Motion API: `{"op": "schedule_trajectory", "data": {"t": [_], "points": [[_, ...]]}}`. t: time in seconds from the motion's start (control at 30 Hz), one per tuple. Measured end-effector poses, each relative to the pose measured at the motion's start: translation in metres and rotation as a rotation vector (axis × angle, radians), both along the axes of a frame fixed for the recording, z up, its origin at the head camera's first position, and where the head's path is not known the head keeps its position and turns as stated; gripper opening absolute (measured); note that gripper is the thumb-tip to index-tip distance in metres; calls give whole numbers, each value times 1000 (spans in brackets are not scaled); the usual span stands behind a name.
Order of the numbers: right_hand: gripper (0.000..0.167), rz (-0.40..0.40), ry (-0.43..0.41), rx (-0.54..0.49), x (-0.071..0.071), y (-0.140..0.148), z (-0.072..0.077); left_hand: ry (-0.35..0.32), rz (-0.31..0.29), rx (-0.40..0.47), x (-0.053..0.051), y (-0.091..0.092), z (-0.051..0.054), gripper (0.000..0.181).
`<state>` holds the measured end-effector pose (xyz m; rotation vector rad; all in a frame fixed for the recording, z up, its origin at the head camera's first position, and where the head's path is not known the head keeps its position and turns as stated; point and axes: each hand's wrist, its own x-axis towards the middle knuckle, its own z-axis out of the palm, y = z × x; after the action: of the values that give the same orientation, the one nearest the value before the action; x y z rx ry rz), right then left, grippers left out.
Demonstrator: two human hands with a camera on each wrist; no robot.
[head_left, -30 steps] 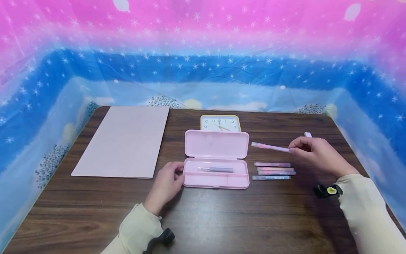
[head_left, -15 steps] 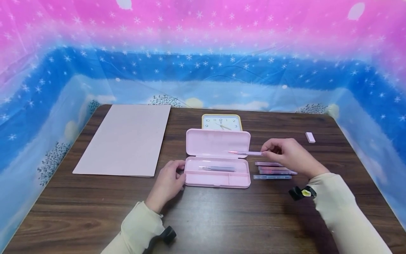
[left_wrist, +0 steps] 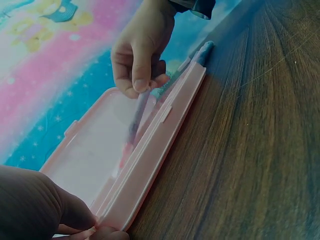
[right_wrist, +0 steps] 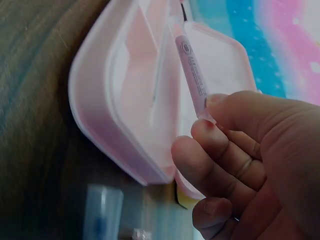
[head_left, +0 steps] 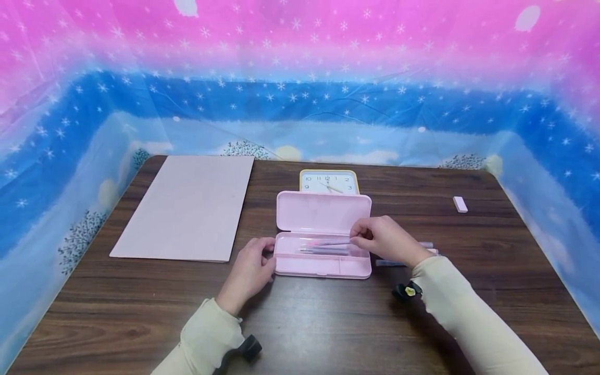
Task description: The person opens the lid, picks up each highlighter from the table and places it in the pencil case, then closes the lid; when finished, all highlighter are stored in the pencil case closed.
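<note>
Pen (right_wrist: 192, 72) pinched in right hand (head_left: 388, 240); long axis roughly along pink case (head_left: 304, 265), free end leftward; left hand (head_left: 250, 264) pinches case.

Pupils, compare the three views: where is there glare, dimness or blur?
Head view: bright, with soft glare on the table before the pink case; left wrist view: noticeably dimmer; right wrist view: also dim, the loose pen at the bottom edge blurred, though print on the held pen shows.

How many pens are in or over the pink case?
2: one grey pen lies in the back compartment of the case; the right hand pinches a second pen.
</note>
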<state>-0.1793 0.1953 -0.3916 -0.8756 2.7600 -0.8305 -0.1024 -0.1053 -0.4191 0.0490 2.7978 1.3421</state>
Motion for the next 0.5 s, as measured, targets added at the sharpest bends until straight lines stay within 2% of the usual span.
{"op": "schedule_trajectory", "data": {"t": [0.2, 0.5], "points": [[5, -12, -4, -3, 1, -7, -4, 0, 1, 2, 0, 1, 0, 38], [6, -10, -6, -21, 1, -2, -6, 38, -15, -7, 0, 1, -3, 36]]}}
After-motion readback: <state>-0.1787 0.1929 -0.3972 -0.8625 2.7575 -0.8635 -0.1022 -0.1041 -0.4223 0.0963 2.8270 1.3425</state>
